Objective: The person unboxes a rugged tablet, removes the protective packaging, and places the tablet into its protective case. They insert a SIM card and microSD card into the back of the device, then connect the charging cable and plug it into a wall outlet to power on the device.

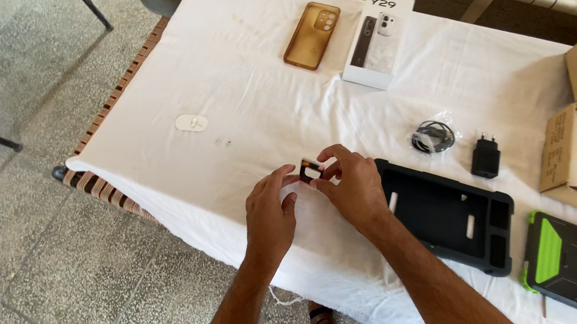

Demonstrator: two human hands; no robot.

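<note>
Both hands meet over the white-covered table (246, 77), near its front edge. The left hand (268, 214) and the right hand (353, 184) pinch together a small black and white object (311, 171); the fingers are curled closed on its two sides, and I cannot tell exactly what it is. At 3 o'clock from the hands lies a black rugged tablet case (446, 215), touching the right wrist. Farther at 2 o'clock are a coiled black cable (432, 136) in a clear bag and a black charger plug (485, 156). At 12 o'clock, well apart, lie an amber phone cover (312, 34) and a white phone box (379, 38). A small white oval piece (191, 123) lies at 10 o'clock.
</note>
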